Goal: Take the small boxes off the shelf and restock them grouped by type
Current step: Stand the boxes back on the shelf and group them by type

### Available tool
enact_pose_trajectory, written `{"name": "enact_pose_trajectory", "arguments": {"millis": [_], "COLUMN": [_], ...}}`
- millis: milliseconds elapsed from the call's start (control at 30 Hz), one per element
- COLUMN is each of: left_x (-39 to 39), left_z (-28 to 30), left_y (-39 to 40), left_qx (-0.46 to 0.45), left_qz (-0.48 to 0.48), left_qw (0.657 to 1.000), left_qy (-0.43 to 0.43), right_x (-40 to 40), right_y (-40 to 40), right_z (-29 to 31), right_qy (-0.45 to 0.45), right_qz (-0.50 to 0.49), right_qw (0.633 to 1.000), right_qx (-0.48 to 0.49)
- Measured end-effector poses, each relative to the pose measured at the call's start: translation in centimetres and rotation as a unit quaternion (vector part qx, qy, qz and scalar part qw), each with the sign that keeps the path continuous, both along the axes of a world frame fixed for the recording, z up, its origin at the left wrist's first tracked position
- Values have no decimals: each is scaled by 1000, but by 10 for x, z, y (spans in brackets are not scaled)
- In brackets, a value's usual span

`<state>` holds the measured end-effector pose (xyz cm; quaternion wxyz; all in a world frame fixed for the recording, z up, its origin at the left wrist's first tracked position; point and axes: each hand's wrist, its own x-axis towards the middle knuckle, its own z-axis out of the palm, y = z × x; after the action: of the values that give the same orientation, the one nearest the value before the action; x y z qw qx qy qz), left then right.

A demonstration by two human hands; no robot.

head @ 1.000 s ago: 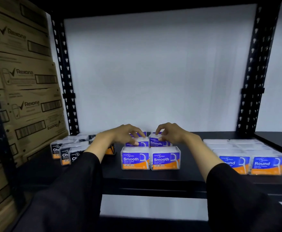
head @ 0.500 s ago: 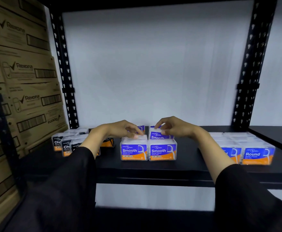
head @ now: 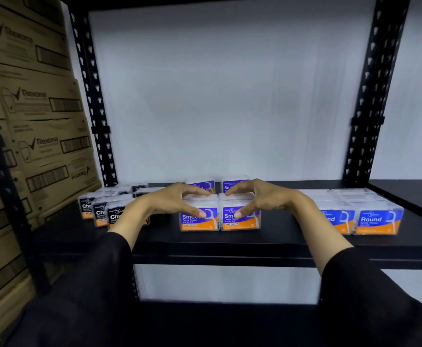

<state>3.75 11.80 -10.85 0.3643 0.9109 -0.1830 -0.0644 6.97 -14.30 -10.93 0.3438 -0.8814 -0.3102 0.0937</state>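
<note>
Two front Smooth boxes [head: 220,216] sit gripped under left hand [head: 177,201] and right hand [head: 257,199].

Only one view, worn on the head. Looked forward and a little down, straight into the black shelf [head: 230,244] from close up, white wall [head: 230,96] behind, cardboard boxes [head: 37,121] at left.
</note>
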Motion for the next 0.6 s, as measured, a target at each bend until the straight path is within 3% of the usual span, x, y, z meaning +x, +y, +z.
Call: {"name": "enact_pose_trajectory", "arguments": {"millis": [467, 600], "left_x": [-1, 13], "left_z": [5, 17], "left_y": [-6, -10], "left_qx": [-28, -37], "left_qz": [14, 38], "left_qw": [1000, 997], "left_qy": [-3, -55], "right_x": [3, 17], "right_y": [-4, -2], "right_z": [-2, 11], "right_qy": [3, -24], "right_qz": [2, -21], "right_qw": [999, 996], "right_qx": [43, 83]}}
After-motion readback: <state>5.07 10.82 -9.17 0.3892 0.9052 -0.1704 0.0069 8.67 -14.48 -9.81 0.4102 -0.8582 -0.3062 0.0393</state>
